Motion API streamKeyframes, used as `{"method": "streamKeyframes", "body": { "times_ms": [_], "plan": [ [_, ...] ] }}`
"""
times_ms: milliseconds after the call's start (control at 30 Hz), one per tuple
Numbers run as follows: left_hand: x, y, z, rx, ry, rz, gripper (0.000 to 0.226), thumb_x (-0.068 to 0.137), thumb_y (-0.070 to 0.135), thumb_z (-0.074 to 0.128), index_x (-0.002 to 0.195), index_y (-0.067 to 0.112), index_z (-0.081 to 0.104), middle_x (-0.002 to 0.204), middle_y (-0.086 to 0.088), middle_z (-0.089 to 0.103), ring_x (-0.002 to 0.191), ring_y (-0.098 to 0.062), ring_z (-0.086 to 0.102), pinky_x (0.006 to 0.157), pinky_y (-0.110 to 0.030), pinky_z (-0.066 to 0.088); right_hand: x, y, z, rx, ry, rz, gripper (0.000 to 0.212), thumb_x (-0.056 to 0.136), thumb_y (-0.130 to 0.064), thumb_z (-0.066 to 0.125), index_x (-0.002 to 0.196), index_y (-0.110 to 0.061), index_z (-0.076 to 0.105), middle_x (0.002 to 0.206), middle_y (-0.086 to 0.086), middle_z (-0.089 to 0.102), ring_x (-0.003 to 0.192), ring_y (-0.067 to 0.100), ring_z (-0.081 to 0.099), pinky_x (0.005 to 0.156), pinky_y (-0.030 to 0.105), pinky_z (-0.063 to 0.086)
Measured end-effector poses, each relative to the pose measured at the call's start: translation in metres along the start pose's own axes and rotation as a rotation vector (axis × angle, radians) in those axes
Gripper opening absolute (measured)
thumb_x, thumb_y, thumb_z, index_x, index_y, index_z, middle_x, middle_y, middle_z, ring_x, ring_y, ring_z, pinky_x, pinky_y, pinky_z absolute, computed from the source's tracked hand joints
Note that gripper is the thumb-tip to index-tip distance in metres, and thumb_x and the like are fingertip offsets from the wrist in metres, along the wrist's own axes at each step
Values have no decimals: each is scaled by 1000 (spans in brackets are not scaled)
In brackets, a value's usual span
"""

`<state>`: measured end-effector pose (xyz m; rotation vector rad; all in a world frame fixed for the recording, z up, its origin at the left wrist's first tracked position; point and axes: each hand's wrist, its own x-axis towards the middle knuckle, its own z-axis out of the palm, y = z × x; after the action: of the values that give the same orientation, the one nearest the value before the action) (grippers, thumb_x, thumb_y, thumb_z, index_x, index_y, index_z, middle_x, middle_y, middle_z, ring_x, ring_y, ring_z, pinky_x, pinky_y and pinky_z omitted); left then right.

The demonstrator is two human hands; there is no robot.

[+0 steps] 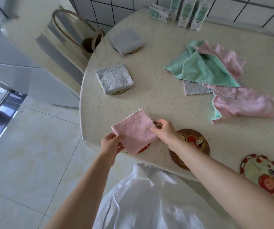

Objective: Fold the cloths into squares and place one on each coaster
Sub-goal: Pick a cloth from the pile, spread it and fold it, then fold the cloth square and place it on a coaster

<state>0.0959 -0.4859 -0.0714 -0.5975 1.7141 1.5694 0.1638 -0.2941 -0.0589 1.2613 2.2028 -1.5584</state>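
Person in a white top (149,204)
The cloth is loose and creased, with a frilled edge (143,167) at the neck; a thin cord (113,205) loops down its front; left forearm (86,187) and right forearm (215,169) are uncovered; left hand (110,144) and right hand (164,131) are bare.

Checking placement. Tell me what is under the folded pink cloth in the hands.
A coaster: only a red sliver of its rim shows past the near edge of the pink cloth. The rest is covered, and whether the cloth rests on it cannot be told.
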Motion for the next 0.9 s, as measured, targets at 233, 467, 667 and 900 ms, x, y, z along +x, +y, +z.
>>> {"method": "streamKeyframes", "body": {
  "times_ms": [233,467,667,900],
  "plan": [
    [0,-15,-10,116,121,16,6,83,2,64,88,-1,61,78,-16,66,66,-23,64,64,-30,60,8,6,14,-204,-2,0,25,83,-14,62,108,-11,65,103,4,69,99,22,62,75,22,41],
    [9,-18,-11,629,334,221,29,80,28,68,101,11,57,93,-3,63,84,-25,62,70,-35,48,7,18,-4,-283,1,-45,29,83,-17,67,110,-11,63,104,4,67,97,19,60,75,20,39],
    [1,-5,16,1110,473,563,53,73,5,61,123,19,50,122,-6,49,108,-30,45,81,-42,48,4,37,-47,-259,14,-95,19,86,-11,56,103,-14,64,96,0,65,82,13,58,57,17,41],
    [-16,-5,114,1234,339,719,32,84,15,57,115,19,58,124,-2,52,113,-23,45,87,-38,42,14,82,-138,-193,72,-132,13,87,-13,60,98,-16,64,94,-3,65,80,15,62,60,13,44]
  ]
}}
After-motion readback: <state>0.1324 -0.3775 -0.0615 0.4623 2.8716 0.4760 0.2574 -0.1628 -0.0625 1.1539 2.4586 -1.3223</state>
